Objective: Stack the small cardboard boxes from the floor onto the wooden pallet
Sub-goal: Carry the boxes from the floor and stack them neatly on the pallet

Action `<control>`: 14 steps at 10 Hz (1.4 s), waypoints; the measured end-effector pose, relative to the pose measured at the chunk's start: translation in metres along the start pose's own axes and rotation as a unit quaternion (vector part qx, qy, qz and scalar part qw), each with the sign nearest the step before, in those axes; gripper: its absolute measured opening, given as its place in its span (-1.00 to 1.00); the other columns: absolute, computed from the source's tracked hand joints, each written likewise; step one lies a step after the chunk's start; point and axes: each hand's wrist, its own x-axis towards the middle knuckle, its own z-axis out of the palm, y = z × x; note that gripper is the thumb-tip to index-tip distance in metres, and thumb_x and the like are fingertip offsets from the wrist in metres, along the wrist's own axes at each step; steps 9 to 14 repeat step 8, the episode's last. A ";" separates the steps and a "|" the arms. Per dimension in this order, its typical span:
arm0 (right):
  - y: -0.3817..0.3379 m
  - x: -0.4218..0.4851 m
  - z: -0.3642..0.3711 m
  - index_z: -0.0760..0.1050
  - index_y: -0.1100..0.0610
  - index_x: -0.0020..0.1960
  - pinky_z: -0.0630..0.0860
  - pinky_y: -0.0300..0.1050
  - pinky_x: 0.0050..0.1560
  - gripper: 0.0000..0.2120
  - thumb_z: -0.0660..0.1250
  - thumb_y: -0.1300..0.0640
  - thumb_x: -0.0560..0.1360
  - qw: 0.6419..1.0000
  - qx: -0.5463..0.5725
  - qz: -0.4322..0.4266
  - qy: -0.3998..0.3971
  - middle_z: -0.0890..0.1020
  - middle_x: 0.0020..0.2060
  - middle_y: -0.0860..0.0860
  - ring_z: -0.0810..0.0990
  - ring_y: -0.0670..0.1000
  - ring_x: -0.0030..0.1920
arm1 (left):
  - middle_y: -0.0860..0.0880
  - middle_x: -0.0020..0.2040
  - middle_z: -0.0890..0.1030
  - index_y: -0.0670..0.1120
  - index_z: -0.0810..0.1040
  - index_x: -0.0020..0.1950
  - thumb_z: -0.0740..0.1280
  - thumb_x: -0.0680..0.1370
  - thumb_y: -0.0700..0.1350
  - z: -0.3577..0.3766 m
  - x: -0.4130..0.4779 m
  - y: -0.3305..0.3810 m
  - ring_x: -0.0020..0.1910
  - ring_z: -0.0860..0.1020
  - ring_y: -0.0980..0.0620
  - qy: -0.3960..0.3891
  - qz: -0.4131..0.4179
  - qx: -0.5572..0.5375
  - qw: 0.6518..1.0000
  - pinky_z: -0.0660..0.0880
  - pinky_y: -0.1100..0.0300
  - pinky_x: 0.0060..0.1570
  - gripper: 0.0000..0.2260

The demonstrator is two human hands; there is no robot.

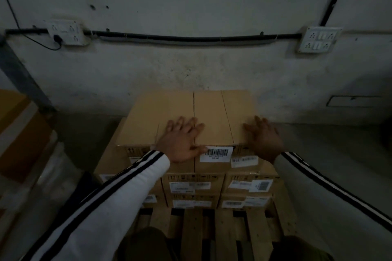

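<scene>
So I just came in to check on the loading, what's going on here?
A person is stacking cardboard boxes on a pallet set against the wall. The stack is several layers high. Both hands lie flat on the top boxes: the left hand near the front edge beside a barcode label, the right hand at the right corner. They seem to be pressing or squaring the top layer. Neither hand holds a box.

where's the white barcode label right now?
Head view, centre: the barcode label sits on the front face of the top box, just under its top edge, between the left hand and right hand, nearer the left.
</scene>
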 end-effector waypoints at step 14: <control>-0.062 -0.062 -0.034 -0.14 0.09 0.66 -0.10 0.13 0.60 -0.38 -0.17 -0.16 0.69 0.990 -0.087 -0.083 -0.078 -0.14 0.64 0.05 -0.15 0.09 0.63 | 0.00 0.66 -0.22 -0.01 -0.18 0.66 0.08 0.61 0.35 -0.048 -0.038 0.048 0.63 -0.19 -0.01 -0.045 -0.072 -0.017 0.996 -0.24 -0.07 0.55 -0.21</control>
